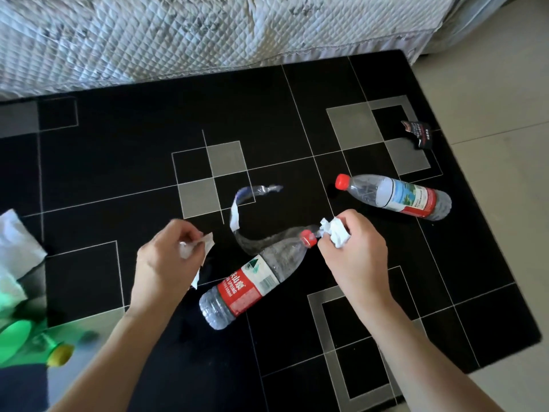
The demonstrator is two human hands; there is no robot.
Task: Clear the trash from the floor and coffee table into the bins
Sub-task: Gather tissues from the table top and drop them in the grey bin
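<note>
**Status: Collection Under Way, Nothing Binned Yet**

You are working over the black patterned rug (118,173). Your left hand (166,257) is pinching torn white paper scraps (197,251), with one strip hanging below its fingers. Just right of those fingers, the near bottle (252,281) is lying on its side. Your right hand (350,248) is gripping a crumpled white wad (337,231) while its fingertips are closing on that bottle's red cap (308,238).

Judging by this, the pickup is partly done. Beyond your fingers, a clear plastic strip (240,209) is waiting; farther right, a second bottle (395,196) and a dark wrapper (419,133) are lying well apart from them.

No bin is showing. At the left edge, a blurred green object (20,337) and something white are cut off and cannot be identified. The coffee table is not visible either.
</note>
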